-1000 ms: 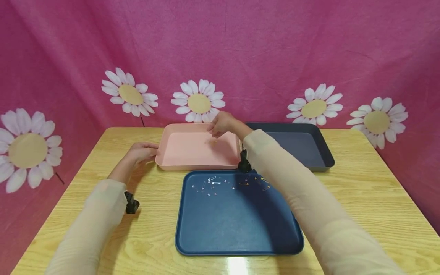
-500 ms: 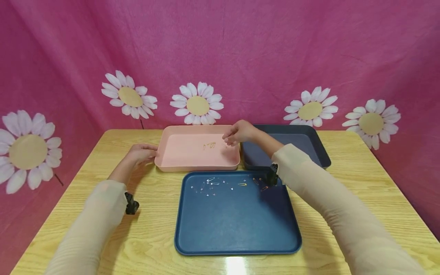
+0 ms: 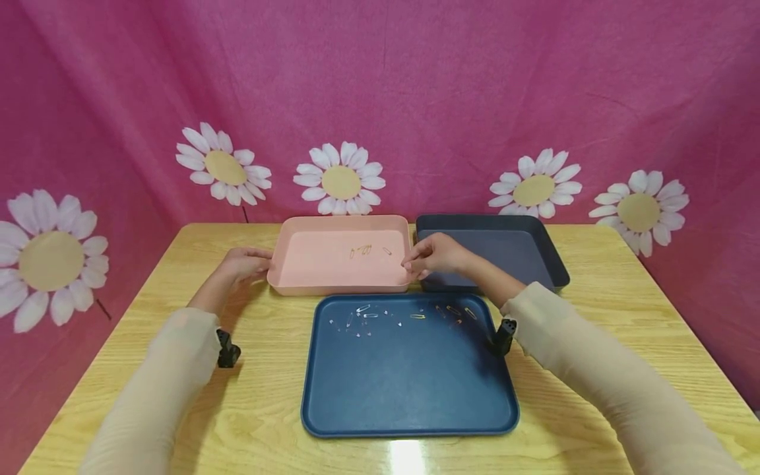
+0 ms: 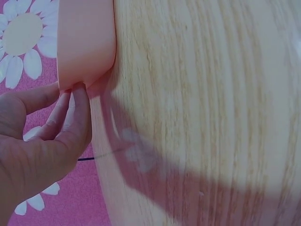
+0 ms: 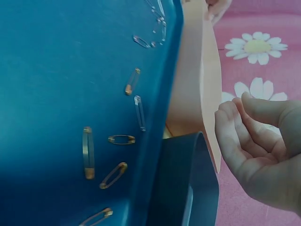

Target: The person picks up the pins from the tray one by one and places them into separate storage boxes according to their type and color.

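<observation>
My left hand [image 3: 240, 264] holds the left end of the pink tray [image 3: 309, 270], fingertips at its rim and outer wall [image 4: 87, 47]. Gold safety pins [image 3: 361, 251] lie together on that tray's floor, and a single safety pin [image 3: 387, 251] lies to their right. Over the pink tray's right rim is my right hand [image 3: 436, 254]. Its fingers are loosely curved, with nothing visible between them in the right wrist view. In front, the blue tray [image 3: 410, 382] carries silver safety pins [image 3: 371, 315] at its back left and gold safety pins [image 5: 88, 153] at its back right.
A dark grey tray [image 3: 499, 254] stands right of the pink one, partly behind my right hand and wrist. The wooden table [image 3: 261, 396] shows on both sides of the blue tray. A pink flowered cloth [image 3: 439, 99] hangs behind.
My right hand has moved right and nearer, from above the pink tray's floor to its right rim. A safety pin now shows where the hand was. The left hand stays put.
</observation>
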A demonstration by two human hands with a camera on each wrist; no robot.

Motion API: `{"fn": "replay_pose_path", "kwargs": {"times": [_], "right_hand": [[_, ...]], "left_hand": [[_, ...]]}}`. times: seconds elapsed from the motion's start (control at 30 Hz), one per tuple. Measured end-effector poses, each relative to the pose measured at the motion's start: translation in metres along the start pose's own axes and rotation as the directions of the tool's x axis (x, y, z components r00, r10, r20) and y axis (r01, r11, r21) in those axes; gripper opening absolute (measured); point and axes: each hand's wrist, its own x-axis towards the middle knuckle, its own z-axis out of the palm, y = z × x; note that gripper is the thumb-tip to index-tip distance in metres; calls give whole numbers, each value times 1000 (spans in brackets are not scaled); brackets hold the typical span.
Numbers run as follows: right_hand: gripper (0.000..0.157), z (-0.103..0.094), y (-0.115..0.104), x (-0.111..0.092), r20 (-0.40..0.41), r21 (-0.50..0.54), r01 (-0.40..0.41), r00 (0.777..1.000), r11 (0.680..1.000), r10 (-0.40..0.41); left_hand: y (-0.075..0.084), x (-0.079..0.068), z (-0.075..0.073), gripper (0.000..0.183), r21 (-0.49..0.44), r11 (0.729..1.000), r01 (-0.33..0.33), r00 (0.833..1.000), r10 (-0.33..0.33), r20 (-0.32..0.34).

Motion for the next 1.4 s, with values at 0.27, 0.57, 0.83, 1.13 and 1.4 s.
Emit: {"fn": "replay_pose_path", "kwargs": {"times": [0.27, 0.57, 0.83, 1.13, 1.4], "right_hand": [[23, 12, 12, -20, 12, -42, 29, 1000, 999, -28], [15, 26, 30, -43, -24, -195, 141, 989, 971, -149], [10, 35, 40, -51, -16, -299, 214, 973, 930, -229], [6, 43, 43, -51, -17, -403, 263, 956, 877, -294], [4, 54, 39, -52, -45, -450, 274, 944, 850, -328]], "left_hand": [[0, -4, -1, 49, 55, 998, 36, 999, -37, 17], [0, -4, 0, 51, -7, 1000, 13, 1000, -13, 24], [-1, -4, 1, 51, -24, 1000, -6, 1000, 7, 27], [-1, -3, 2, 51, -17, 1000, -10, 1000, 10, 26], [0, -4, 2, 50, -11, 1000, -4, 1000, 4, 20]]}}
